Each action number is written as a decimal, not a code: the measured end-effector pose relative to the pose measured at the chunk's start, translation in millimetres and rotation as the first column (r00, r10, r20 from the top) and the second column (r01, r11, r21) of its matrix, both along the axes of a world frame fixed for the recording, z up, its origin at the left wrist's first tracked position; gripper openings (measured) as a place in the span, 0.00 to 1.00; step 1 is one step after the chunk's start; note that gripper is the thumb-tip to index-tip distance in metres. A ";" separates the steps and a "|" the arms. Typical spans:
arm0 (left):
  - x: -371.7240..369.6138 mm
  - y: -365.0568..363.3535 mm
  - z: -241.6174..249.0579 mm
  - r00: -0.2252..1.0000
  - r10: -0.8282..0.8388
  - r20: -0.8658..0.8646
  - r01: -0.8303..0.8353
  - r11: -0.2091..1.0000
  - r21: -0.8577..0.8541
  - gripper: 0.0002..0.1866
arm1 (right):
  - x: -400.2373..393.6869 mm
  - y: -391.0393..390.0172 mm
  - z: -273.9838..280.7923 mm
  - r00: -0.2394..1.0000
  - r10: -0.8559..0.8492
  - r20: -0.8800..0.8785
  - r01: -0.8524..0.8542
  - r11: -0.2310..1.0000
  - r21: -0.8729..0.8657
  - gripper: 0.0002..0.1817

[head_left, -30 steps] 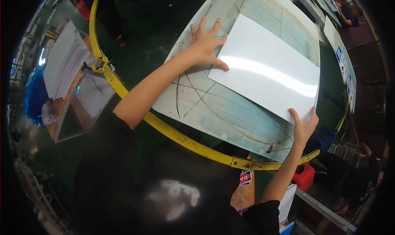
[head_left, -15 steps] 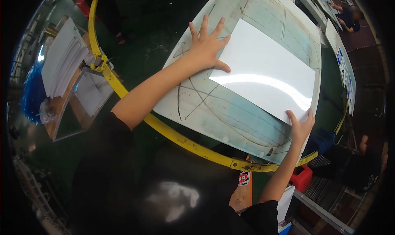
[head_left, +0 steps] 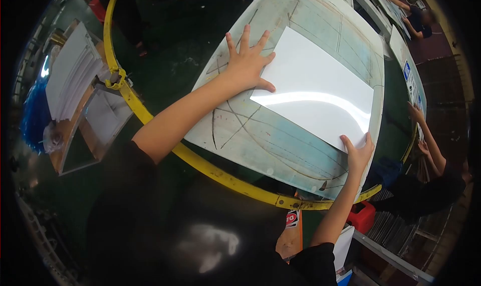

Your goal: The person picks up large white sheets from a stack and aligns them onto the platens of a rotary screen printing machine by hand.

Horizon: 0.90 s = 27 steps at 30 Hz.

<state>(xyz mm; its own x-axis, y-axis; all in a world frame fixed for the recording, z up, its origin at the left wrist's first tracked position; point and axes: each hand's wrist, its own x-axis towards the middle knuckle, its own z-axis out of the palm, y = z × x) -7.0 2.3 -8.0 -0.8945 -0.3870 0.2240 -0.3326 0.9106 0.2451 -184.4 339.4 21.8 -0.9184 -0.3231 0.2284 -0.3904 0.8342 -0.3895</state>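
A glossy white sheet (head_left: 315, 75) lies flat on a worn, pale board (head_left: 240, 130) marked with dark lines. My left hand (head_left: 249, 65) rests with fingers spread on the board at the sheet's upper left edge, its thumb touching the sheet's lower left corner. At the sheet's lower right corner is my right hand (head_left: 356, 153), thumb and index finger apart and touching the edge; its other fingers are mostly hidden. A curved band of light reflects across the sheet.
A yellow curved rail (head_left: 220, 177) runs round the board's near side. Stacked white sheets (head_left: 72, 78) stand at the left, above blue plastic strands (head_left: 34, 118). A red container (head_left: 362, 217) is at lower right. Two other people (head_left: 426, 191) are along the right side.
The view has shifted slightly, so the board and sheet appear a little further left. My hands keep their places on the sheet. The person at lower right now reaches both arms up toward the panels.
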 end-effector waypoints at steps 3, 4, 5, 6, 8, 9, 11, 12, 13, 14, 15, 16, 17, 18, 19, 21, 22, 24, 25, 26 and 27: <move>0.8 0.9 2.3 1.000 -0.002 0.013 0.002 1.000 0.010 0.46 | -0.8 0.4 -1.0 1.000 0.002 -0.003 -0.002 1.000 0.016 0.53; 0.8 0.9 3.6 1.000 -0.001 0.022 0.001 1.000 0.009 0.46 | -0.6 0.1 -1.3 1.000 0.002 -0.003 -0.002 1.000 0.020 0.53; 0.8 1.2 4.8 1.000 -0.001 0.030 0.001 1.000 0.008 0.46 | -0.4 -0.4 -1.4 1.000 -0.009 0.003 0.009 0.999 0.035 0.53; 0.9 1.9 5.9 0.999 0.004 0.031 -0.004 1.000 0.002 0.45 | -0.1 -1.0 -1.6 1.000 -0.020 0.010 0.019 0.999 0.050 0.52; 0.9 3.8 8.0 0.999 0.011 0.034 -0.011 1.000 -0.008 0.45 | 0.7 -2.9 -3.6 0.999 -0.043 -0.013 0.044 0.996 0.074 0.50; 0.3 4.1 9.4 0.999 0.016 0.052 -0.015 1.000 -0.020 0.45 | 1.9 -4.3 -5.1 0.998 -0.056 -0.042 0.059 0.995 0.083 0.48; -0.9 5.7 13.0 0.996 0.020 0.089 -0.016 0.999 -0.043 0.44 | 4.9 -6.2 -3.9 0.983 0.015 -0.180 0.016 0.985 0.170 0.43; -1.5 6.4 15.1 0.993 0.034 0.111 -0.027 0.998 -0.065 0.44 | 7.9 -8.9 1.4 0.955 0.102 -0.279 -0.030 0.967 0.253 0.40; -2.8 7.0 17.5 0.990 0.043 0.134 -0.032 0.996 -0.086 0.44 | 9.7 -9.5 4.5 0.912 0.191 -0.364 -0.061 0.939 0.340 0.37; -3.8 9.8 20.2 0.987 0.047 0.157 -0.030 0.994 -0.107 0.44 | 7.5 -8.7 3.0 0.966 0.186 -0.178 -0.133 0.952 0.275 0.35; -4.5 14.6 23.7 0.975 0.081 0.206 -0.050 0.987 -0.153 0.44 | 2.2 -7.3 -0.5 0.983 0.184 0.013 -0.183 0.964 0.192 0.33; -5.2 19.6 28.1 0.962 0.115 0.248 -0.064 0.977 -0.203 0.44 | -1.0 -4.7 -2.5 0.962 0.188 0.197 -0.210 0.973 0.095 0.31; -7.9 25.0 34.3 0.947 0.151 0.282 -0.078 0.964 -0.256 0.44 | -3.4 -2.4 -4.7 0.963 0.216 0.160 -0.236 0.964 0.123 0.31; -7.6 36.2 42.3 0.924 0.216 0.315 -0.103 0.935 -0.338 0.42 | -3.0 -2.3 -6.0 0.962 0.245 0.122 -0.262 0.953 0.152 0.31; -5.2 45.0 41.8 0.958 0.175 0.227 -0.082 0.927 -0.366 0.41 | 0.2 0.9 -5.2 0.958 0.274 0.084 -0.285 0.941 0.181 0.31; 5.0 56.6 29.4 0.996 0.072 0.046 -0.046 0.903 -0.428 0.41 | 13.7 12.7 -2.6 0.948 0.287 0.136 -0.297 0.953 0.061 0.32; 10.4 66.3 28.4 0.998 0.040 -0.055 -0.061 0.881 -0.468 0.42 | 18.3 21.5 0.2 0.942 0.296 0.158 -0.300 0.954 -0.002 0.33; 34.9 92.9 37.9 0.980 -0.049 -0.190 0.002 0.971 -0.240 0.38 | 38.5 59.8 7.4 0.940 0.339 0.044 -0.328 0.930 -0.163 0.35; 51.2 107.1 45.1 0.963 -0.081 -0.257 0.051 0.992 -0.119 0.37 | 54.6 83.3 10.1 0.935 0.354 -0.017 -0.348 0.907 -0.237 0.35; 67.8 119.2 49.1 0.950 -0.109 -0.294 0.087 0.992 -0.086 0.36 | 74.1 107.6 19.3 0.949 0.310 -0.048 -0.314 0.937 -0.156 0.36; 84.7 130.7 51.4 0.935 -0.131 -0.329 0.121 0.991 -0.052 0.36 | 95.6 134.9 28.5 0.959 0.271 -0.079 -0.276 0.958 -0.073 0.36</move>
